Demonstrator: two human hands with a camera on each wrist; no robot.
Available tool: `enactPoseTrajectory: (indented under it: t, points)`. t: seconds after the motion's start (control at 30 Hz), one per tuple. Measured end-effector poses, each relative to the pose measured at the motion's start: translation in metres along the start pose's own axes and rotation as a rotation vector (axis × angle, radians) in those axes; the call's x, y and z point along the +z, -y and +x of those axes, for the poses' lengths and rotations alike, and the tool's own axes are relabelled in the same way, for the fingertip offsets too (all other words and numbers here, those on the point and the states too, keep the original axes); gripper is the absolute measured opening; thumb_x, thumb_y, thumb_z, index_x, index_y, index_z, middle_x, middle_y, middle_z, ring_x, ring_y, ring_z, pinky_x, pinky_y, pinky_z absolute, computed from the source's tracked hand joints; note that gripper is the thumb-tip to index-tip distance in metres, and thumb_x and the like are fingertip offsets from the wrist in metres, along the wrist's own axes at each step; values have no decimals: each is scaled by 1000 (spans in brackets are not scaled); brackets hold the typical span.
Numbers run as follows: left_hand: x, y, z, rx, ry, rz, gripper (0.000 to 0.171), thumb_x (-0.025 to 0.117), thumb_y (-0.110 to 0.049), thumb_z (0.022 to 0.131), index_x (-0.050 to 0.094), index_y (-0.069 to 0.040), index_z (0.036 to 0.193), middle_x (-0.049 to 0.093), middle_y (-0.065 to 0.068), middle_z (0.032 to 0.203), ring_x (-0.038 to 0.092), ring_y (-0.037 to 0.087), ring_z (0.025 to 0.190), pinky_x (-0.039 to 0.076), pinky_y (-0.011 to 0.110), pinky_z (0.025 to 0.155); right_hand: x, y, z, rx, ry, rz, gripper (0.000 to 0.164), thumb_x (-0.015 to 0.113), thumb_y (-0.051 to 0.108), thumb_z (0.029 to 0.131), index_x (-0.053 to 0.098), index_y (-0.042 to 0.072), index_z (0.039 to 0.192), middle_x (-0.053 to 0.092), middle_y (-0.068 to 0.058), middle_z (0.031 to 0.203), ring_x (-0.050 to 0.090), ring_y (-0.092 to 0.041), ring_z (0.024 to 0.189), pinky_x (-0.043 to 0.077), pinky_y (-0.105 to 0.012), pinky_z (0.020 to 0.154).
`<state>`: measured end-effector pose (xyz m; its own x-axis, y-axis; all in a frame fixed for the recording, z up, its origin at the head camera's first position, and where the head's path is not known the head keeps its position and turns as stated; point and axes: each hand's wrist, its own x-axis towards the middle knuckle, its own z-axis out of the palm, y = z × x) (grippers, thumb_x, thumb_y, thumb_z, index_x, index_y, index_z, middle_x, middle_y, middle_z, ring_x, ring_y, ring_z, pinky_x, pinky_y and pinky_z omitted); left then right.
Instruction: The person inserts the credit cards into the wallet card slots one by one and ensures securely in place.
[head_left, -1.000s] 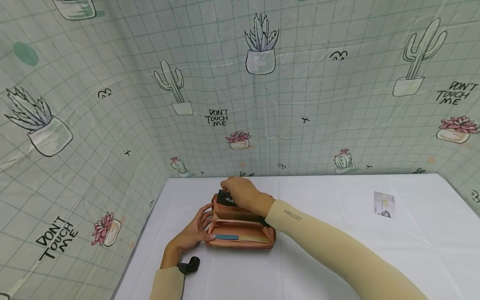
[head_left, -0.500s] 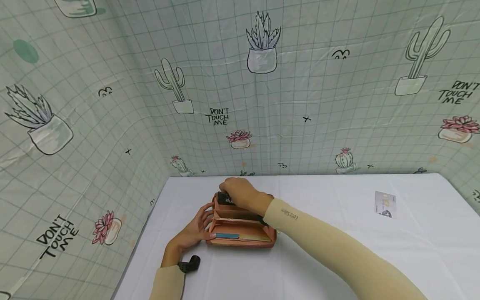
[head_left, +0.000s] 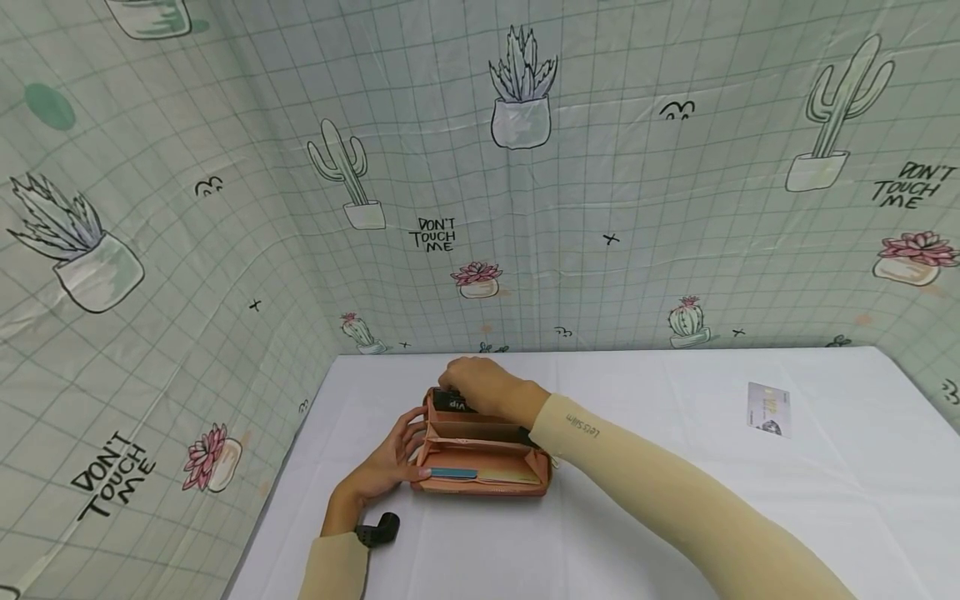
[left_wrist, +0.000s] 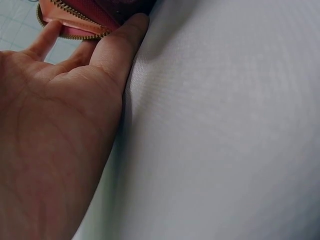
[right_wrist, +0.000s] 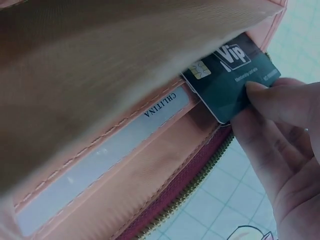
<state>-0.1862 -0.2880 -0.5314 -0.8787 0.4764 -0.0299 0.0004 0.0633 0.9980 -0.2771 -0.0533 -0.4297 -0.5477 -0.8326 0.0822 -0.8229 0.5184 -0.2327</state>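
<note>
An unzipped pink-orange wallet (head_left: 480, 461) stands spread on the white table, its compartments facing up. My right hand (head_left: 483, 385) reaches over its far side. In the right wrist view, the thumb and fingers pinch the corner of a dark green "Vip" card (right_wrist: 235, 85), which is partly tucked in at the wallet's far compartment. A pale card marked "CHLITINA" (right_wrist: 105, 157) sits in a slot beside it. My left hand (head_left: 386, 462) holds the wallet's left end, thumb at the front corner, fingers along the side. A blue card (head_left: 453, 474) pokes up in the front compartment.
A silver-grey VIP card (head_left: 769, 410) lies flat on the white table (head_left: 645, 392) to the right. A black wrist-camera mount (head_left: 379, 531) sits at my left wrist. Cactus-printed cloth (head_left: 585, 183) hangs behind and to the left.
The dark VIP card has sunk slightly lower into the wallet's far compartment, and the right hand has moved down a little with it. The left hand and wallet have stayed in place.
</note>
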Motion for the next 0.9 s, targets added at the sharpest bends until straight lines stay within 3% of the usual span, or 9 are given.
enactPoseTrajectory:
  t: [0.1, 0.33, 0.7, 0.9]
  points:
    - [0, 0, 0, 8, 5, -4, 106, 81, -6, 91, 7, -5, 166, 24, 31, 165, 45, 5, 138, 41, 20, 111, 1, -1, 1, 4, 23, -4, 27, 69, -7, 98, 78, 6, 120, 74, -9, 116, 70, -23, 110, 57, -37, 95]
    - [0, 1, 0, 9, 0, 0, 106, 82, -6, 90, 8, -4, 166, 25, 30, 165, 45, 6, 138, 41, 19, 111, 1, 0, 0, 7, 30, -8, 24, 68, -4, 100, 79, 8, 118, 73, -7, 112, 70, -22, 108, 57, -37, 94]
    - [-1, 2, 0, 4, -2, -4, 106, 82, -6, 90, 8, -5, 166, 26, 29, 165, 45, 7, 139, 42, 20, 110, 4, 0, -3, -37, -37, 34, 12, 68, -1, 101, 73, 8, 107, 73, -7, 104, 70, -20, 98, 58, -36, 84]
    - [-1, 3, 0, 5, 3, -11, 104, 80, -4, 91, 8, -5, 166, 25, 29, 165, 45, 7, 139, 42, 21, 110, 1, 0, -2, -10, -10, 24, 20, 66, -8, 100, 76, 6, 111, 74, -9, 111, 71, -23, 106, 58, -37, 91]
